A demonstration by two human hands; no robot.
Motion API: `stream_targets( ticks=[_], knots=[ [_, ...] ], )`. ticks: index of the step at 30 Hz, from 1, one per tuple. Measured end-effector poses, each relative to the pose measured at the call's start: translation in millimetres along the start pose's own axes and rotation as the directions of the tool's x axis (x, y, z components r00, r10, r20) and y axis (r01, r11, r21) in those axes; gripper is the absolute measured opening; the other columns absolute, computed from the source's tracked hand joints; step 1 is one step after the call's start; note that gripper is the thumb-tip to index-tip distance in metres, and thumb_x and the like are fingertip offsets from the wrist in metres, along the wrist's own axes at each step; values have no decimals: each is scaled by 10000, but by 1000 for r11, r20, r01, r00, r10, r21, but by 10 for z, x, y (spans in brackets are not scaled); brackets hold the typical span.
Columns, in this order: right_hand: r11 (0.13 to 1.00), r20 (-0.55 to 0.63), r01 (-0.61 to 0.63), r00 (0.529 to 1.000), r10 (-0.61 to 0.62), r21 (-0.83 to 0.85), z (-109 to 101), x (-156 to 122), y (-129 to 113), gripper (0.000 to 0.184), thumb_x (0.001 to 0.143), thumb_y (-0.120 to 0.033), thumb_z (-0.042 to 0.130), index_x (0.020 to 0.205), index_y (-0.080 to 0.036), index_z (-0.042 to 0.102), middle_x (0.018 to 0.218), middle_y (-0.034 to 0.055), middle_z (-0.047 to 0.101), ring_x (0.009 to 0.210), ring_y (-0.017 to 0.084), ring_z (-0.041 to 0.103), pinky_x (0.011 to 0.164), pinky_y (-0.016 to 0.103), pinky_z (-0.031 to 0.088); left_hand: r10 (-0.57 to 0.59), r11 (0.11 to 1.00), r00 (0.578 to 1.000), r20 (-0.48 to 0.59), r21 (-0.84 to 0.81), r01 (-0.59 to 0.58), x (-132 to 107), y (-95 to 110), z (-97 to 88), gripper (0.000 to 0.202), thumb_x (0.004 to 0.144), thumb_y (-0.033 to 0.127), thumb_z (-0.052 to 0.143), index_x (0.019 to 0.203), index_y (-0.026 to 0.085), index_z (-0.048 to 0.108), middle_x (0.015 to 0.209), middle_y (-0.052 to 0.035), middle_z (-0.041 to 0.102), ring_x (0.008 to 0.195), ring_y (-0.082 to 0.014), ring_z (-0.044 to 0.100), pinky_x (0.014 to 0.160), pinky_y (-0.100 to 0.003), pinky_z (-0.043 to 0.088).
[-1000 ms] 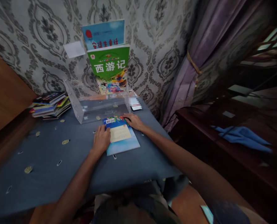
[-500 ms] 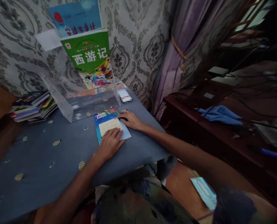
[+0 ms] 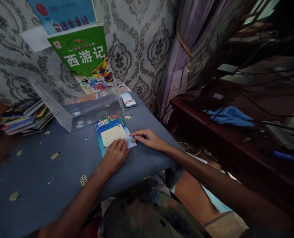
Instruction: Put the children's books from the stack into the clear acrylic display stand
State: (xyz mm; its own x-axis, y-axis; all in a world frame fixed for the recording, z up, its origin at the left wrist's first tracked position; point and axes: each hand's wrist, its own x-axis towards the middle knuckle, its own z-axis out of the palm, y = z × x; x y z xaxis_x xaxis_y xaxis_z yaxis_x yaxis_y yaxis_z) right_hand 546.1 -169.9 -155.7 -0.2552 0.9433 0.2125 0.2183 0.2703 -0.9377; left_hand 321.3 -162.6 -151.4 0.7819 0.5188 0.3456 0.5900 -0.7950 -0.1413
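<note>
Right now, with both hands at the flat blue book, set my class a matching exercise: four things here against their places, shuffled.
1. flat blue paperback book
2. green-covered picture book
3. crumpled blue cloth
4. stack of thin colourful books

A. on the dark wooden bench
B. under the left hand, on the blue-grey tablecloth
C. upright in the clear plastic stand
D. at the far left of the tablecloth

Pairs: 1-B, 2-C, 3-A, 4-D
</note>
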Motion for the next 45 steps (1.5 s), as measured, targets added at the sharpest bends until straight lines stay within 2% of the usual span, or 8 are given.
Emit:
stream_targets(
  ticks=[8, 23, 37, 42, 45],
  knots=[
    [1000, -6, 16, 1000, -16, -1, -13, -4, -9, 355, 913, -401, 554, 1092, -164, 748, 888, 62, 764, 861, 191, 679, 796, 307, 505, 54, 996, 994, -93, 73, -47, -6, 20, 42, 249, 1007, 234, 462, 1138, 126, 644, 1149, -136, 718, 1102, -263, 656, 904, -378, 544],
    [999, -10, 32, 999, -32, 21, -19, -18, -16, 349, 930, -407, 553, 1101, -167, 741, 915, 66, 771, 872, 187, 690, 796, 310, 517, 54, 995, 997, -52, 87, -50, 8, 27, 13, 277, 1007, 189, 424, 1142, 116, 655, 1167, -137, 720, 1117, -265, 659, 902, -375, 554],
    [997, -28, 66, 997, -65, 31, -22, -30, -21, 340, 938, -416, 561, 1096, -177, 745, 929, 66, 775, 899, 190, 696, 834, 320, 517, 20, 999, 1000, 9, 34, -20, 27, 30, -67, 272, 978, 150, 455, 1170, 126, 645, 1180, -142, 708, 1150, -255, 639, 906, -369, 562],
    [993, -33, 114, 993, -115, -27, -32, -47, -53, 319, 959, -378, 529, 1093, -186, 745, 903, 61, 769, 868, 187, 680, 812, 323, 506, 25, 999, 999, -30, 33, -24, 21, 35, -49, 269, 980, 155, 451, 1156, 127, 652, 1169, -133, 715, 1126, -254, 650, 885, -367, 565],
    [972, -12, 157, 987, -162, -177, -15, -61, -64, 298, 958, -343, 526, 1071, -186, 752, 825, 53, 745, 771, 179, 645, 766, 325, 492, 16, 999, 998, -58, 31, -14, 10, 47, -18, 261, 991, 202, 461, 1148, 122, 653, 1168, -141, 713, 1130, -260, 647, 898, -375, 558]
  ],
)
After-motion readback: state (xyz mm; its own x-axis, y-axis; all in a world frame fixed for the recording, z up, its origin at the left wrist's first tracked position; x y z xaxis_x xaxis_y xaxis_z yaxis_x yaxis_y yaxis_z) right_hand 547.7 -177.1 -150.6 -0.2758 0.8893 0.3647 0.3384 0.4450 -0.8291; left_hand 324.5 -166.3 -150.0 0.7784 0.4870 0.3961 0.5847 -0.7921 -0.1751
